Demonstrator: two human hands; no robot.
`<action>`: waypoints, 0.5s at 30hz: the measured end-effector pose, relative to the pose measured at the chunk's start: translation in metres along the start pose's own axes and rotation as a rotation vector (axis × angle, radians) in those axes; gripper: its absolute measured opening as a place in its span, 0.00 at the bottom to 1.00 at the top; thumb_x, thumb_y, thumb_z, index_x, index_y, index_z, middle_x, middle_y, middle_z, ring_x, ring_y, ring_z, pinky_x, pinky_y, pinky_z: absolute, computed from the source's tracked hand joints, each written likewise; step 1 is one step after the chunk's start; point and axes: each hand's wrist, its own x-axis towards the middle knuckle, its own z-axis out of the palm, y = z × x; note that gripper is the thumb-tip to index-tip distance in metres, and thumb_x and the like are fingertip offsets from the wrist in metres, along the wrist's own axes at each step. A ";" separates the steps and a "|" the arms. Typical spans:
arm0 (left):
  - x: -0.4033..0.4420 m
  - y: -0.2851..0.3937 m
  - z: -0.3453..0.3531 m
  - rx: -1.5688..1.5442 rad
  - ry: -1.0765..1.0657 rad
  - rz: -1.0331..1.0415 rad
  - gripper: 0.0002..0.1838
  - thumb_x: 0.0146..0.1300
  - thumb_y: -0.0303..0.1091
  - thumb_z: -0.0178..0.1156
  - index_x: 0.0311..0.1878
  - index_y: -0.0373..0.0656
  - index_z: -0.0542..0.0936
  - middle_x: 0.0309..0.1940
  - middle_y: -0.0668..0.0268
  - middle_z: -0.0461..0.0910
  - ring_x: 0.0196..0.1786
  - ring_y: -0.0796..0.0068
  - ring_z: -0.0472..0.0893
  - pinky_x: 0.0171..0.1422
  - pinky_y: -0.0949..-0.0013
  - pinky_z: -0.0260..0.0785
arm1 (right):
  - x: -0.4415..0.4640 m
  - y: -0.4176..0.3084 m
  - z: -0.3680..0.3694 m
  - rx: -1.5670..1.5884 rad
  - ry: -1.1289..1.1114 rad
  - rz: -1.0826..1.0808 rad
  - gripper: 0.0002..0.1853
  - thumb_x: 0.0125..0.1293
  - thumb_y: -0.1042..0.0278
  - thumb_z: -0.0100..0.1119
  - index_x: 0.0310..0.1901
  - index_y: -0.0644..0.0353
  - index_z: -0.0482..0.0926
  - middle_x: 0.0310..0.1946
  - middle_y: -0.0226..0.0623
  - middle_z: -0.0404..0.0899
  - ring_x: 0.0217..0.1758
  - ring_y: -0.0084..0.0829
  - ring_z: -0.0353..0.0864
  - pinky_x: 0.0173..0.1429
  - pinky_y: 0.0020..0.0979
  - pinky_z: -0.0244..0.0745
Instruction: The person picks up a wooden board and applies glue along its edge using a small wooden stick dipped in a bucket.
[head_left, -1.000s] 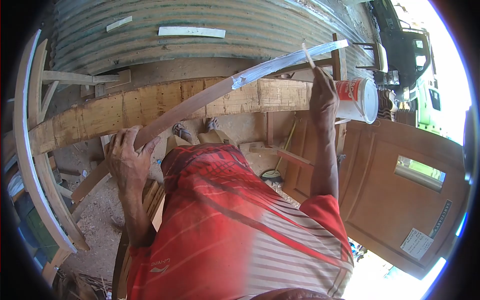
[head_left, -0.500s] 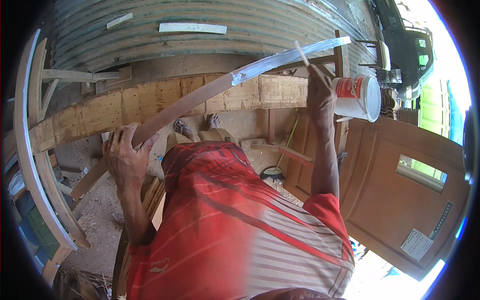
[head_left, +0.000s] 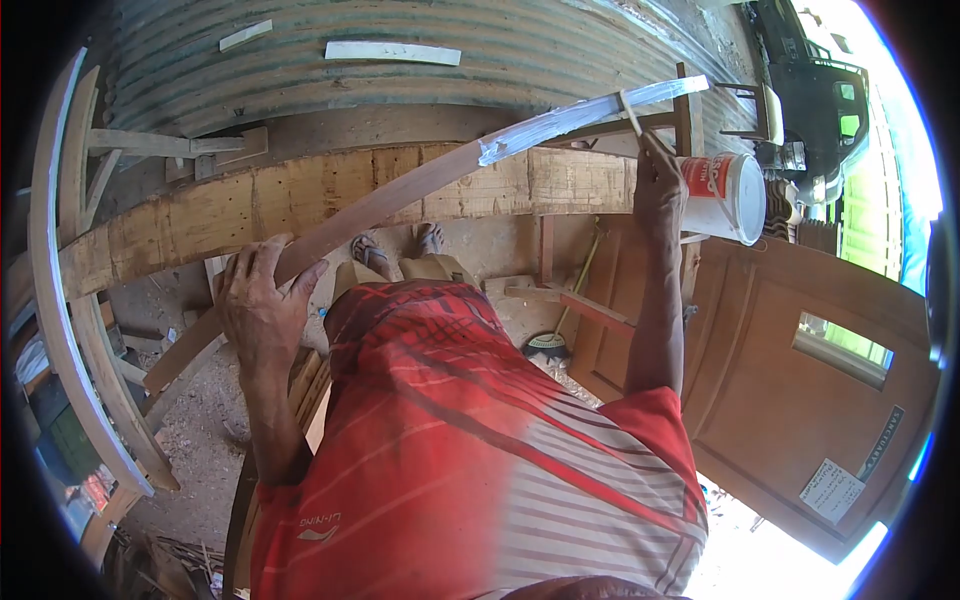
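My left hand [head_left: 262, 300] grips a long wooden strip [head_left: 390, 205], thumb on the near side and fingers over the far edge, while my right hand [head_left: 661, 185] is closed around a slim, pale tool [head_left: 634, 118] (its tip too small to make out clearly). The strip slants away from my left hand, up and to the right, over a heavy timber beam [head_left: 300, 190]; its far stretch, coated white, passes just beyond my right fist, where the tool's tip overlaps it. A white bucket [head_left: 740, 200] with a red label sits just right of that fist. Farther out, a panelled brown door [head_left: 755, 345] stands at right, a white-edged board [head_left: 50, 250] at left, and two short white pieces [head_left: 393, 53] lie on corrugated sheeting [head_left: 280, 88] beyond the beam.
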 end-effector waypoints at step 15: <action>-0.006 -0.007 -0.018 -0.235 -0.049 -0.038 0.34 0.56 0.44 0.82 0.66 0.46 0.82 0.55 0.56 0.86 0.60 0.49 0.83 0.68 0.47 0.72 | -0.059 -0.203 -0.007 0.453 -0.330 -0.143 0.27 0.70 0.84 0.60 0.70 0.57 0.81 0.45 0.46 0.85 0.43 0.44 0.87 0.47 0.43 0.83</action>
